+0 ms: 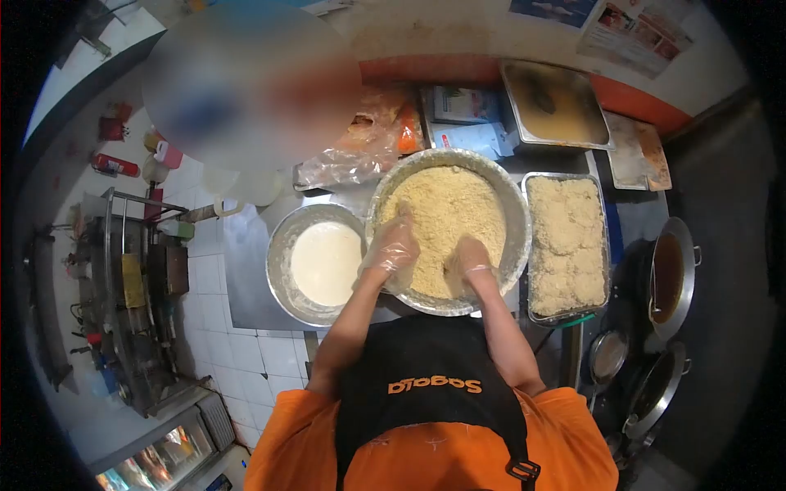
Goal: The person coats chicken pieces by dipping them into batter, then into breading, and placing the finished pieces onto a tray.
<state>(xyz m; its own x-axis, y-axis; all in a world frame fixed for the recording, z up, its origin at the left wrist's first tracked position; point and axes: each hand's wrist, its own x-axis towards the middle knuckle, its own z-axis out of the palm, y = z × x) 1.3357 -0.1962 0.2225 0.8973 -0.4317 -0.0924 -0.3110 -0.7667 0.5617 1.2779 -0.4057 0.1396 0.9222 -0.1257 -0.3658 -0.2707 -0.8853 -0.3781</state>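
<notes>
A large round metal bowl (517, 233) full of pale yellow crumbs (454, 204) stands in front of me. Both hands are in it, wearing clear plastic gloves. My left hand (396, 245) rests on the crumbs at the left side, its fingers partly visible and pointing forward. My right hand (472, 260) is pushed into the crumbs at the lower right, and its fingertips are buried. Whether it holds anything is hidden. Left of the crumbs, a second metal bowl (277, 255) holds white batter (326, 262). On the right, a metal tray (607, 245) holds crumb-coated pieces (565, 213) in rows.
Behind the bowls are plastic bags (360, 147) and a deep metal pan (565, 114) of yellowish contents. Pans with dark liquid (667, 278) stand at the far right, near a round strainer (608, 356). A metal rack (123, 286) is at the left.
</notes>
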